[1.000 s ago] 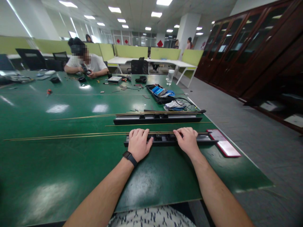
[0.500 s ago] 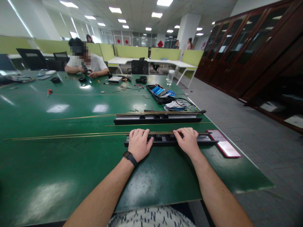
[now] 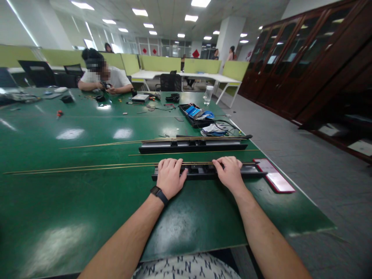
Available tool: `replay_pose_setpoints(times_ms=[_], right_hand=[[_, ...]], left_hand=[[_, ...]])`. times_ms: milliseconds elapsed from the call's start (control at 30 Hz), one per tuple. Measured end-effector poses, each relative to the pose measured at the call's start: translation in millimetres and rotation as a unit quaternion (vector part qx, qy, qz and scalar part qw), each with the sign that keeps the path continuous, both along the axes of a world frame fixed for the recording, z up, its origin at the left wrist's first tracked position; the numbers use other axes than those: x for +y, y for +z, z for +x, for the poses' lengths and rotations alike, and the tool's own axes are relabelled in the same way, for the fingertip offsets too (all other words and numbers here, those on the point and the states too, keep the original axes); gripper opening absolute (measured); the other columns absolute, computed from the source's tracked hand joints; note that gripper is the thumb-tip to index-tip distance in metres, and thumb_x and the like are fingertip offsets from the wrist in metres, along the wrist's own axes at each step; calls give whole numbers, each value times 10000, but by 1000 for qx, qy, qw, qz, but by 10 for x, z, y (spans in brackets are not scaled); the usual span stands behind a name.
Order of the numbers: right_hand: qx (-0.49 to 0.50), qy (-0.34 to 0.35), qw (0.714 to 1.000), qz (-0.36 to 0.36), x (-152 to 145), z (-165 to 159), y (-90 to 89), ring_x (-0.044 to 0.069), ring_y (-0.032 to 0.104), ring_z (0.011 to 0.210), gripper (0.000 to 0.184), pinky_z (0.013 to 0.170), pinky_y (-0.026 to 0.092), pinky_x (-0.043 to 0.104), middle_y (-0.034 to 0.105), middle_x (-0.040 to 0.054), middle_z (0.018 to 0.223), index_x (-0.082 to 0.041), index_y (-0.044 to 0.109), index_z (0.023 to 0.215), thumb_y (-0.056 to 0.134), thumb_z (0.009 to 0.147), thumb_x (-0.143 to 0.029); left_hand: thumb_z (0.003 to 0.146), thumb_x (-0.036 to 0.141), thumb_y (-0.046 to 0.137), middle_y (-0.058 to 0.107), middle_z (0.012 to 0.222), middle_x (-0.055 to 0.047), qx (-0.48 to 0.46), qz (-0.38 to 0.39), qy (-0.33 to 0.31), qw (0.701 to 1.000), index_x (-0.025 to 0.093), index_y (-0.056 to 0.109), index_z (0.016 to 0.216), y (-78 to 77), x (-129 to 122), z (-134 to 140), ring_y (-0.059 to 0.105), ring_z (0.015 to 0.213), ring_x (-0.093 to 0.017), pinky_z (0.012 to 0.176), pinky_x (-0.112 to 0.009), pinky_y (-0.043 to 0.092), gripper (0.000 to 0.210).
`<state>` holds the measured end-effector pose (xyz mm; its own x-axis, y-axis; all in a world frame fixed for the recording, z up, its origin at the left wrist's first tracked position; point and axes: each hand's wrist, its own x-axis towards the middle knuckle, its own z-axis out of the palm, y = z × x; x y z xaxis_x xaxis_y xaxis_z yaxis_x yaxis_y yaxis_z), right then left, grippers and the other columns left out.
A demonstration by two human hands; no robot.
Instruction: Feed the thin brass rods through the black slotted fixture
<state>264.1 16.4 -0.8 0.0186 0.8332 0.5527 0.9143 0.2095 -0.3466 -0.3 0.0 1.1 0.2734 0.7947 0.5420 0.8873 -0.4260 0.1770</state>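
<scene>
A long black rail (image 3: 200,177) with a grey channel and dark blocks at its middle lies crosswise before me. My left hand (image 3: 171,177) is wrapped over its left part, fingers on the far side and thumb on the near side. Thin brass-coloured rods (image 3: 87,169) run along the rail's far edge and stick out far to the left, passing under my left fingers. Further right, my right hand (image 3: 229,172) has thumb and forefinger pinched at the rods, with its other fingers curled over the rail. The exact contact under the fingertips is hidden.
A second black rail (image 3: 192,148) with more rods lies behind. A red-edged white panel (image 3: 277,180) sits by the table's right edge. Beyond are a black tray (image 3: 187,116), gloves (image 3: 215,130), a clear water jug (image 3: 208,95) and a co-worker (image 3: 106,77) at the far side.
The whole view has shifted very slightly. Both hands keep their places on the rail and rods.
</scene>
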Motion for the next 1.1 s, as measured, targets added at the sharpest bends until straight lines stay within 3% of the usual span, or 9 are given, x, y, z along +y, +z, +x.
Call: replay_pose_setpoints(times_ms=[1100], right_hand=[[-1, -6, 1000, -2, -28, -5, 31, 241, 544, 954, 335, 892, 269, 406, 722, 46, 840, -233, 665, 760, 539, 981, -450]], left_hand=[[984, 414, 538, 696, 1122, -110, 4, -4, 2, 1000, 216, 623, 1262, 2, -5, 0, 583, 1122, -296, 1030, -487, 359, 351]])
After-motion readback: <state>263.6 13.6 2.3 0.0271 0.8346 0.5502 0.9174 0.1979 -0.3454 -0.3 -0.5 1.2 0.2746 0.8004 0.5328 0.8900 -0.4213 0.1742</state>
